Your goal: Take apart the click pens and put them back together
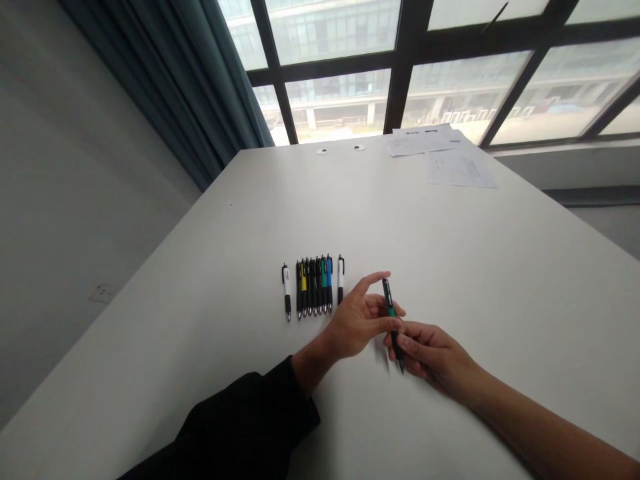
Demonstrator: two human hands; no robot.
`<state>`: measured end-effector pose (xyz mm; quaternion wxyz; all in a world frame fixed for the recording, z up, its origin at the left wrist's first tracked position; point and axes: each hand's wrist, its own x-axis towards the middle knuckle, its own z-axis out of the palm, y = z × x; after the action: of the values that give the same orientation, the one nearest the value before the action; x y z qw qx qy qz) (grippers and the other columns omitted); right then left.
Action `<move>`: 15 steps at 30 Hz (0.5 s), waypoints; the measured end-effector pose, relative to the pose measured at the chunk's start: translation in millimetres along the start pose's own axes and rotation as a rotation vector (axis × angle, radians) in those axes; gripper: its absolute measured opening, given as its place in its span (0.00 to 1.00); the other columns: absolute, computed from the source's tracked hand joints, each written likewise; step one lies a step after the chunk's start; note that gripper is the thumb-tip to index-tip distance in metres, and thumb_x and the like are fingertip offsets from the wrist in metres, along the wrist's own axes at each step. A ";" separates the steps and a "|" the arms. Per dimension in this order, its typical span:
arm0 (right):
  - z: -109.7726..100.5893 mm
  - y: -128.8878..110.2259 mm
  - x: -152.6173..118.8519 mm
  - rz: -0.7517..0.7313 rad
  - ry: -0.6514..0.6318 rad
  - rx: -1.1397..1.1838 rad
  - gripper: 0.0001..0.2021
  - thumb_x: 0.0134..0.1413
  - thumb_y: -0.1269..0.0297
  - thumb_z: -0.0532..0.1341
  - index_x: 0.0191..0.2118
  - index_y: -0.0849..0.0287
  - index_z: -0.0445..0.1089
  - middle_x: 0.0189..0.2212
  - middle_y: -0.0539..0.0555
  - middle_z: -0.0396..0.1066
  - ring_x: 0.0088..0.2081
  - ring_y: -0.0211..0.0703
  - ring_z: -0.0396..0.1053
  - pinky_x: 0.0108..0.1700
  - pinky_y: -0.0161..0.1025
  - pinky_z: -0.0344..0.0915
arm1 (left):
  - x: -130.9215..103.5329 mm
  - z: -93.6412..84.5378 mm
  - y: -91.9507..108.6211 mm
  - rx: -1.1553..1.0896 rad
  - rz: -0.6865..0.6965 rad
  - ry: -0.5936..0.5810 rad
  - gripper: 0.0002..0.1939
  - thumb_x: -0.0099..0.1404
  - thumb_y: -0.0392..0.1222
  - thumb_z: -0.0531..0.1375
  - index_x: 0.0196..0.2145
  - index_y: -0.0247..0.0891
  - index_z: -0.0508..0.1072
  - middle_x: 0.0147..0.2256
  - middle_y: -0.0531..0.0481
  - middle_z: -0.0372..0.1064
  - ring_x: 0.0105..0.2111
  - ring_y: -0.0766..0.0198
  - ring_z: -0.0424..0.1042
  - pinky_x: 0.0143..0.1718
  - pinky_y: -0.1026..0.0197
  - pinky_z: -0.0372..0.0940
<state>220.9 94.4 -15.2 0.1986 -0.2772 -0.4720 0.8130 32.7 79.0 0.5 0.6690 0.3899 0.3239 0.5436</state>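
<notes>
Between my two hands a pen [391,311] with a green barrel and dark grip is held at a slant above the table, its tip pointing down. My left hand [356,321] pinches its upper part with thumb and fingers, the index finger stretched over the clicker end. Lower down, my right hand [434,353] grips the dark section near the tip. Left of my hands lies a tight row of pens with black, yellow, green and blue barrels [314,287]. A white pen [287,292] lies apart at the row's left, and another white pen [341,272] at its right, partly behind my left hand.
All this is on a wide white table [200,300]. Printed paper sheets [463,167] lie at its far right, and two round cable-hole covers [360,147] sit at the far edge. Beyond are a large window [340,100] and a blue curtain [185,80].
</notes>
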 end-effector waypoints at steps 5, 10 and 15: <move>3.2 -6.8 -6.6 0.000 0.026 -0.277 0.20 0.66 0.46 0.58 0.35 0.61 0.70 0.21 0.46 0.57 0.22 0.33 0.50 0.25 0.35 0.45 | -1.4 -1.0 -1.2 0.030 0.020 0.044 0.40 0.52 0.35 0.75 0.59 0.39 0.63 0.34 0.48 0.77 0.33 0.65 0.77 0.39 0.61 0.72; 15.9 -22.9 -19.6 -0.147 0.124 -0.936 0.21 0.70 0.51 0.52 0.27 0.57 0.60 0.22 0.48 0.60 0.25 0.38 0.57 0.29 0.37 0.54 | -3.5 -0.4 -2.8 0.121 0.011 0.229 0.51 0.46 0.38 0.78 0.63 0.38 0.59 0.32 0.49 0.78 0.32 0.62 0.78 0.39 0.58 0.73; 19.3 -19.0 -24.6 -0.171 0.053 -1.389 0.16 0.71 0.58 0.49 0.30 0.55 0.59 0.24 0.52 0.69 0.25 0.42 0.67 0.30 0.39 0.57 | -7.0 1.5 -5.2 0.288 0.025 0.271 0.51 0.45 0.42 0.79 0.63 0.39 0.61 0.33 0.49 0.77 0.33 0.61 0.78 0.40 0.57 0.74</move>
<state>228.7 76.4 15.7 0.0503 -0.3215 -0.8975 0.2976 35.0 71.3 -3.1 0.5496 0.4090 0.4805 0.5475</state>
